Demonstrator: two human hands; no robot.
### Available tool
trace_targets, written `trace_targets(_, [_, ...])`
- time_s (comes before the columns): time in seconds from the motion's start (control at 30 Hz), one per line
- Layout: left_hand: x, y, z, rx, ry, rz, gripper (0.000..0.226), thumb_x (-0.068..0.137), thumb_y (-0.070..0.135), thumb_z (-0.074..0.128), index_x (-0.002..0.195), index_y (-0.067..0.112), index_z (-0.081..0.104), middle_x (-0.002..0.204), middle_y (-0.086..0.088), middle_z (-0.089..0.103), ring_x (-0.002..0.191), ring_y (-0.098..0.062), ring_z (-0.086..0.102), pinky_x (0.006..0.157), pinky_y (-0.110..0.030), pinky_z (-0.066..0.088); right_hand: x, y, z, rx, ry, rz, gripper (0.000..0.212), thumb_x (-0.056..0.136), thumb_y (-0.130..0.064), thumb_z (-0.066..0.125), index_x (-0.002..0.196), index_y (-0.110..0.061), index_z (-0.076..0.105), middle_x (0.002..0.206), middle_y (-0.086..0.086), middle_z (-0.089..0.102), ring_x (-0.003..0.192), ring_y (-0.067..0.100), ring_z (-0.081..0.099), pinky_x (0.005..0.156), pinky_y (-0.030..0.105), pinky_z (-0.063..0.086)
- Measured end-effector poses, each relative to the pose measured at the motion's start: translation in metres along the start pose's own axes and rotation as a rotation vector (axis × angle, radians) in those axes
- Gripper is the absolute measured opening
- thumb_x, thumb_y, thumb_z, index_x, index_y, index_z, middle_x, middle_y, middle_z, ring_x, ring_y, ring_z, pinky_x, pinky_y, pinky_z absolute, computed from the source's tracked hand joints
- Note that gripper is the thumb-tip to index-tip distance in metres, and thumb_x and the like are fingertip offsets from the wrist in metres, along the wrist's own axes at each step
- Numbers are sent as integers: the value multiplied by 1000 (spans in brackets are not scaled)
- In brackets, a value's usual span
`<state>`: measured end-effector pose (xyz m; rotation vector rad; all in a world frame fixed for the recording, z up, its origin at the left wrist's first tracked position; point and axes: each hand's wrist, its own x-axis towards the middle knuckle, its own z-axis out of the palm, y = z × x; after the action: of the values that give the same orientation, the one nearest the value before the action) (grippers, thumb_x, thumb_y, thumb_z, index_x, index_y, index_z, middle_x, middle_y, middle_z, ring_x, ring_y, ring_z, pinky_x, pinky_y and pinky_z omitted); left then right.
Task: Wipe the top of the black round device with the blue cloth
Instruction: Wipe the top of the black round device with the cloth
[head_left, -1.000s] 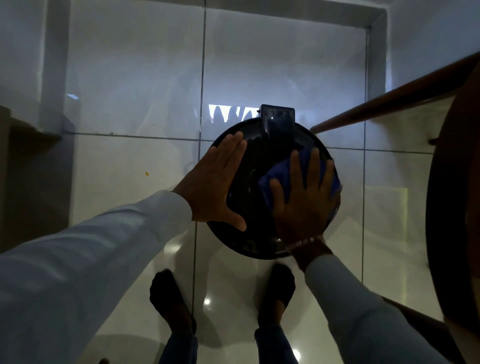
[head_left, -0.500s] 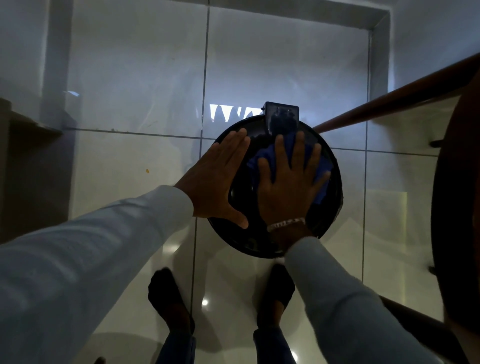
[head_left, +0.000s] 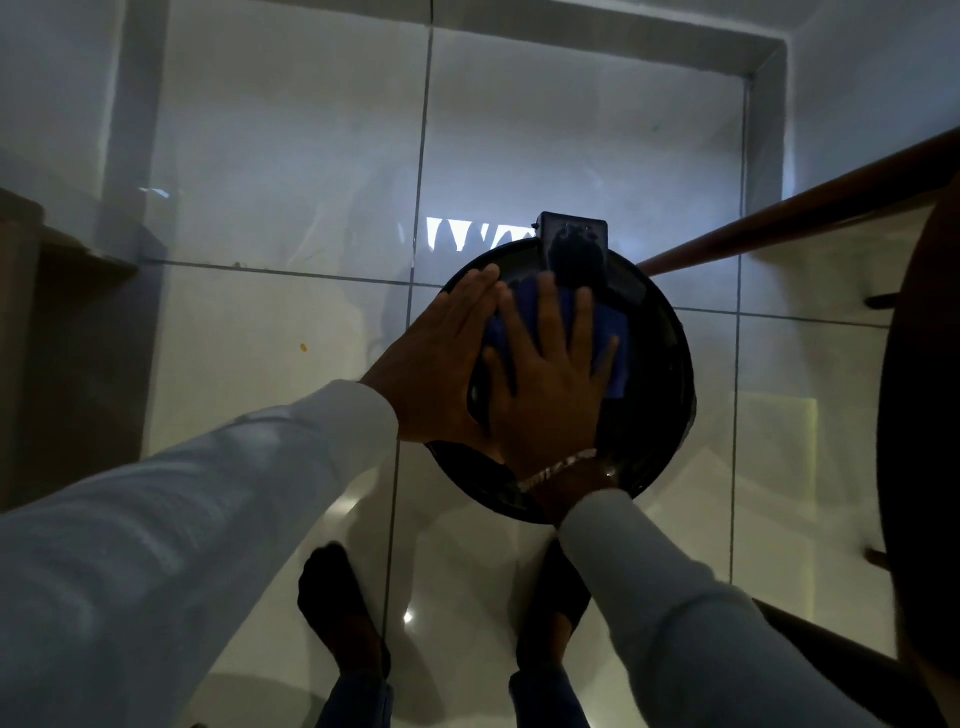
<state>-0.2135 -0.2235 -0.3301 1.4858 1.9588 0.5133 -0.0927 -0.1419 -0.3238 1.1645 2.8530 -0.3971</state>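
Sitting on the glossy tiled floor, the black round device carries the blue cloth on its top. Over the cloth the right hand lies flat, fingers spread, pressing rather than gripping. Just beside it, touching, the left hand rests open and flat on the device's left edge, holding nothing.

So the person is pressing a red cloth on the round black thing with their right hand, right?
Almost. The cloth is blue, not red, as the head view shows. The right hand does press it flat on the round black thing.
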Motion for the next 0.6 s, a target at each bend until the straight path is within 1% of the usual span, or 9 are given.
trace_targets(0.1, [-1,3,-3,21,-17,1,141,47,76,70,149,10,-3,161,-9,-5,147,-18,-10,121,-36,5,-33,31,-1,-68,-37,-244,55,96,-55,25,146,-32,31,158,2,25,148,30,9,115,59,4])
trace_targets(0.17, [0,9,-9,33,-80,-13,143,47,72,74,149,13,-7,161,-6,-11,145,-15,-15,119,-33,2,-45,54,-4,-105,-67,-326,54,95,-55,28,145,-34,31,158,0,25,148,29,10,114,62,10])
trace_targets(0.23, [5,10,-22,40,-185,-13,137,54,60,78,148,14,-10,160,-5,-15,145,-17,-15,117,-31,3,-43,62,-6,-115,-85,-353,54,95,-55,31,145,-36,29,159,-2,23,148,29,9,114,63,12])
trace_targets(0.3, [17,7,-43,126,-253,32,122,66,39,78,149,15,-8,161,-6,-11,147,-20,-7,115,-28,5,-40,62,-6,-108,-99,-360,53,95,-54,33,146,-39,26,159,-4,21,148,27,7,115,62,11])
trace_targets(0.37, [37,7,-63,308,-269,178,108,73,20,70,149,13,-7,161,-9,-7,147,-21,-5,118,-31,4,-40,61,-5,-104,-99,-352,53,94,-54,32,145,-41,27,159,-5,22,148,26,7,115,60,11])
trace_targets(0.4, [51,9,-71,412,-311,248,109,73,19,69,148,12,-10,161,-10,-8,147,-21,-7,118,-34,3,-41,61,-3,-108,-89,-347,52,94,-54,32,144,-41,28,158,-6,23,148,26,8,115,59,11])
trace_targets(0.5, [99,24,-79,700,-580,303,138,58,38,84,146,14,-19,159,-9,-17,147,-25,-13,119,-43,5,-43,64,0,-99,-56,-384,52,94,-54,33,144,-40,29,158,-4,26,148,28,11,115,59,12])
trace_targets(0.53, [110,27,-79,751,-639,308,147,50,44,87,145,15,-21,159,-7,-20,147,-25,-14,118,-44,4,-42,67,-1,-101,-35,-404,53,94,-54,32,145,-39,29,157,-2,26,148,29,12,114,61,14])
trace_targets(0.6, [125,27,-77,787,-673,355,155,42,54,87,144,16,-23,158,-6,-23,146,-25,-15,118,-45,3,-44,73,0,-88,21,-379,54,93,-55,34,144,-37,32,157,2,28,147,31,14,114,63,14])
